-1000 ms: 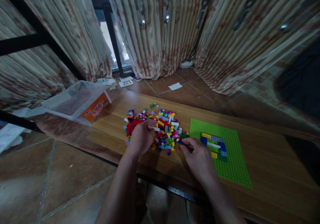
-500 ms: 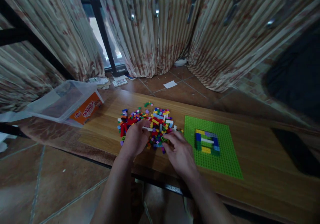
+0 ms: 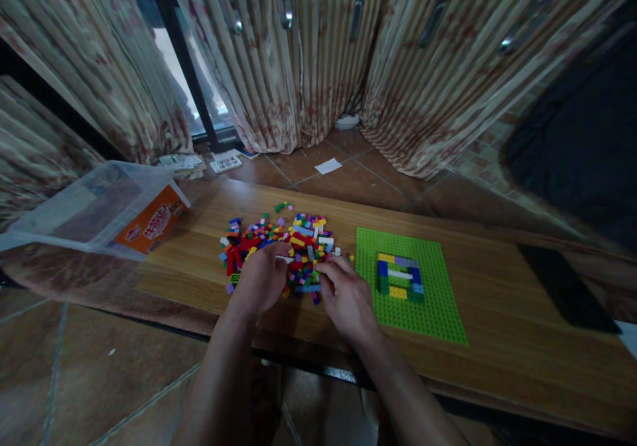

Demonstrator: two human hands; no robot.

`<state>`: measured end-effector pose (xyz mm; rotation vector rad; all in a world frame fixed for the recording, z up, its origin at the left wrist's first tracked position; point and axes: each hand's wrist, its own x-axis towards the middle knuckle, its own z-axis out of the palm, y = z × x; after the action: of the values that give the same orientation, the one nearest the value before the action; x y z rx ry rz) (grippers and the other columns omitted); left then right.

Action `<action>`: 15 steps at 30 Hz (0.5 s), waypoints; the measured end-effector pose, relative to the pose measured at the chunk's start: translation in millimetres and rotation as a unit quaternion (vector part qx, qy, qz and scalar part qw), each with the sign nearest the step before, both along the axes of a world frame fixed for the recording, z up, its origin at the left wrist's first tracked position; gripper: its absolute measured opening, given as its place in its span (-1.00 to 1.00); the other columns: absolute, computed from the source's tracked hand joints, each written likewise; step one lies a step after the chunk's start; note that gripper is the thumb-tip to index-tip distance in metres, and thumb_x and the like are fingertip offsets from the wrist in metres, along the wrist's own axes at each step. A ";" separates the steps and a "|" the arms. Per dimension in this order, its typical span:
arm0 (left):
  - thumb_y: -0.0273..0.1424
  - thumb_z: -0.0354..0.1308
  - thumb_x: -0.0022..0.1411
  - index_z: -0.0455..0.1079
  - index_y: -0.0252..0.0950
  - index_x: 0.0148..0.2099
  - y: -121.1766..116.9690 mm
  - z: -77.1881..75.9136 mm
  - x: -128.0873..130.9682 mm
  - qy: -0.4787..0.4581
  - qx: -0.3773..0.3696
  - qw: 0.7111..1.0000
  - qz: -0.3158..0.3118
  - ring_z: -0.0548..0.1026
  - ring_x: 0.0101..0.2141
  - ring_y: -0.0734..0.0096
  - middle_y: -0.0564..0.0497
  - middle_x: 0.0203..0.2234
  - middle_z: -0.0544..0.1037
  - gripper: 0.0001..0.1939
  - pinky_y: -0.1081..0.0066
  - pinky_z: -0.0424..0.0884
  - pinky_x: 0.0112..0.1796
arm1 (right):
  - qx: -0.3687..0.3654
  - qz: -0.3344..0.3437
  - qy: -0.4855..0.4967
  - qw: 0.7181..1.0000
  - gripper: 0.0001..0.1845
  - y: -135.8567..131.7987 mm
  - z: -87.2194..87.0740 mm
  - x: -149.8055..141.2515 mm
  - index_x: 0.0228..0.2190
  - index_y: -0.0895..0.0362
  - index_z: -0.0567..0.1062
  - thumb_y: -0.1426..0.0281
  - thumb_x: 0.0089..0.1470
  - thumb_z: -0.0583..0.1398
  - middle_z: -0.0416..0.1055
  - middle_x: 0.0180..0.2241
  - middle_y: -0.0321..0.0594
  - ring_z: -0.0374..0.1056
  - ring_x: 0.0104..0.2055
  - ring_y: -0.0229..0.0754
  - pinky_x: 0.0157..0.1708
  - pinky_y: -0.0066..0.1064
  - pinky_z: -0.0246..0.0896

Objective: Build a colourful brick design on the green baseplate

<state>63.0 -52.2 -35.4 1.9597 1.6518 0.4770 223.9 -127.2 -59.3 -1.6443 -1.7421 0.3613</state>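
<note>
Clear plastic bin [image 3: 107,232] with orange label: at left end of wooden tabletop [image 3: 196,210]; likely thin-walled, light for its size, slightly flexible; best gripped by opposite rims.

Loose bricks [image 3: 301,240]: heaped on the tabletop, under and around both hands, in mixed colours and lengths. Probably hard plastic, next to weightless, rigid, smooth enough to skid or roll from a careless pinch; unlikely to break. Small ones best nipped by opposite sides, studs left free; long red ones [image 3: 233,260] best taken at mid-length.

Left hand [image 3: 261,280]: over the near side of the heap, fingers curled, thumb and fingertips apparently closed on a white brick [image 3: 283,259]. Slim, pale, one end showing; likely stiff and feather-light, steadiest when pinched across its narrow width.

Right hand [image 3: 348,297]: at the right edge of the heap, fingers bent down among the bricks, thumb and forefinger close together; cannot tell whether anything is caught between.

Green baseplate [image 3: 438,280]: flat on the tabletop, right of the heap. Probably thin, with some flex; best lifted by two opposite edges.

Brick frame [image 3: 398,293]: rectangular, multicoloured, on the baseplate, with a white bar [image 3: 399,275] inside. Likely firm under downward pressure, weaker against prying; best held low along the outer walls.

Dark flat slab [image 3: 567,287]: at far right, lying flat; material unclear.
</note>
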 end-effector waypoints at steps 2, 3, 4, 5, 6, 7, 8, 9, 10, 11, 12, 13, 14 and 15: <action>-0.47 0.03 0.16 0.50 -0.28 -0.01 0.2 -1.5 -1.0 -0.011 0.000 1.000 0.000 0.57 -0.24 0.22 -0.10 -0.25 0.63 -0.63 0.37 0.42 -0.18 | 0.010 -0.006 0.021 1.000 -0.69 -0.3 0.4 1.4 -0.18 0.06 0.52 0.55 0.14 0.07 0.44 -0.13 -0.16 0.41 -0.12 -0.17 -0.11 -0.37 0.30; -0.47 0.04 0.16 0.50 -0.28 -0.02 0.0 -1.9 -1.4 -0.016 0.000 1.000 0.003 0.57 -0.23 0.22 -0.10 -0.23 0.63 -0.64 0.38 0.42 -0.18 | 0.012 -0.007 0.030 0.999 -0.70 -0.5 1.0 2.5 -0.18 0.06 0.52 0.55 0.13 0.07 0.44 -0.13 -0.16 0.41 -0.12 -0.17 -0.11 -0.37 0.30; -0.48 0.04 0.15 0.50 -0.29 -0.02 -0.2 -1.9 -1.6 -0.020 0.000 1.000 0.006 0.56 -0.22 0.22 -0.10 -0.21 0.62 -0.64 0.38 0.43 -0.18 | 0.014 -0.007 0.038 0.999 -0.70 -0.9 1.9 3.9 -0.18 0.05 0.52 0.54 0.13 0.08 0.44 -0.13 -0.17 0.41 -0.12 -0.17 -0.12 -0.37 0.31; -0.49 0.05 0.15 0.50 -0.29 -0.03 -0.6 -1.5 -1.6 -0.022 0.000 1.000 0.009 0.56 -0.20 0.22 -0.10 -0.19 0.62 -0.64 0.38 0.43 -0.17 | 0.015 -0.009 0.045 0.999 -0.70 -1.3 2.9 5.7 -0.18 0.04 0.52 0.54 0.12 0.08 0.44 -0.13 -0.17 0.41 -0.12 -0.17 -0.12 -0.37 0.31; -0.50 0.04 0.14 0.50 -0.29 -0.03 -1.1 -0.9 -1.6 -0.022 0.001 1.000 0.010 0.56 -0.19 0.22 -0.10 -0.17 0.62 -0.64 0.37 0.43 -0.15 | 0.016 -0.013 0.049 0.999 -0.70 -1.7 3.9 7.6 -0.19 0.04 0.51 0.54 0.12 0.08 0.44 -0.14 -0.18 0.42 -0.12 -0.18 -0.12 -0.37 0.31; -0.51 0.04 0.14 0.50 -0.29 -0.03 -1.6 0.0 -1.4 -0.022 0.001 1.000 0.013 0.56 -0.17 0.22 -0.11 -0.16 0.61 -0.64 0.36 0.42 -0.13 | 0.017 -0.019 0.052 0.998 -0.71 -2.1 4.6 9.7 -0.19 0.04 0.51 0.53 0.12 0.08 0.45 -0.15 -0.18 0.42 -0.12 -0.18 -0.11 -0.36 0.31; -0.52 0.03 0.15 0.51 -0.29 -0.03 -1.9 0.9 -1.2 -0.023 0.001 1.000 0.017 0.56 -0.16 0.21 -0.11 -0.15 0.61 -0.63 0.34 0.42 -0.11 | 0.017 -0.025 0.054 0.998 -0.71 -2.4 5.1 11.9 -0.19 0.04 0.51 0.53 0.12 0.08 0.45 -0.16 -0.19 0.42 -0.13 -0.18 -0.12 -0.36 0.31; -0.53 0.02 0.15 0.51 -0.29 -0.03 -2.2 1.8 -1.0 -0.026 0.001 0.999 0.021 0.56 -0.14 0.20 -0.11 -0.14 0.61 -0.62 0.32 0.42 -0.08 | 0.015 -0.029 0.052 0.998 -0.72 -2.7 5.2 14.0 -0.20 0.04 0.51 0.52 0.11 0.08 0.45 -0.17 -0.19 0.43 -0.15 -0.18 -0.13 -0.36 0.31; -0.54 0.01 0.15 0.51 -0.28 -0.02 -2.4 2.6 -0.8 -0.030 0.001 0.999 0.026 0.55 -0.13 0.19 -0.10 -0.13 0.61 -0.61 0.31 0.41 -0.06 | 0.011 -0.033 0.049 0.998 -0.72 -2.9 4.9 15.9 -0.20 0.04 0.52 0.51 0.11 0.09 0.46 -0.18 -0.20 0.43 -0.16 -0.18 -0.14 -0.36 0.31; -0.55 0.01 0.15 0.51 -0.28 -0.02 -2.4 3.3 -0.7 -0.035 0.002 0.999 0.032 0.55 -0.12 0.19 -0.10 -0.13 0.61 -0.61 0.30 0.41 -0.04 | 0.007 -0.035 0.045 0.998 -0.73 -3.1 4.4 17.6 -0.21 0.04 0.52 0.51 0.10 0.09 0.46 -0.19 -0.20 0.43 -0.17 -0.18 -0.14 -0.35 0.31; -0.56 0.01 0.15 0.51 -0.28 -0.01 -2.4 4.0 -0.5 -0.041 0.004 0.999 0.035 0.56 -0.12 0.20 -0.08 -0.13 0.61 -0.59 0.30 0.40 -0.03 | 0.004 -0.036 0.040 0.999 -0.73 -3.3 3.8 19.0 -0.22 0.04 0.52 0.50 0.10 0.10 0.46 -0.19 -0.20 0.43 -0.18 -0.17 -0.14 -0.35 0.31; -0.58 0.01 0.14 0.52 -0.27 -0.01 -2.3 4.8 -0.3 -0.047 0.009 0.998 0.035 0.56 -0.11 0.21 -0.07 -0.13 0.61 -0.59 0.31 0.40 -0.01 | 0.001 -0.036 0.036 0.999 -0.74 -3.5 3.1 20.1 -0.22 0.04 0.53 0.49 0.09 0.10 0.47 -0.18 -0.21 0.44 -0.18 -0.17 -0.14 -0.34 0.31; -0.59 0.01 0.14 0.52 -0.27 0.00 -2.2 5.6 -0.1 -0.051 0.015 0.998 0.033 0.56 -0.11 0.22 -0.07 -0.14 0.62 -0.58 0.32 0.39 0.00 | 0.000 -0.037 0.033 0.999 -0.74 -3.6 2.5 20.9 -0.23 0.04 0.53 0.49 0.09 0.10 0.47 -0.18 -0.21 0.44 -0.18 -0.17 -0.13 -0.33 0.31; -0.61 0.01 0.14 0.52 -0.28 0.00 -2.2 6.5 0.3 -0.053 0.021 0.998 0.033 0.56 -0.11 0.23 -0.06 -0.14 0.62 -0.57 0.33 0.39 0.02 | -0.001 -0.038 0.032 0.999 -0.74 -3.8 1.9 21.4 -0.23 0.04 0.53 0.49 0.09 0.11 0.47 -0.18 -0.21 0.44 -0.18 -0.16 -0.12 -0.33 0.31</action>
<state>63.3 -54.3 -28.8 1.8808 1.6550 0.6362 245.3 -131.0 -57.4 -1.6761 -1.6282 0.3755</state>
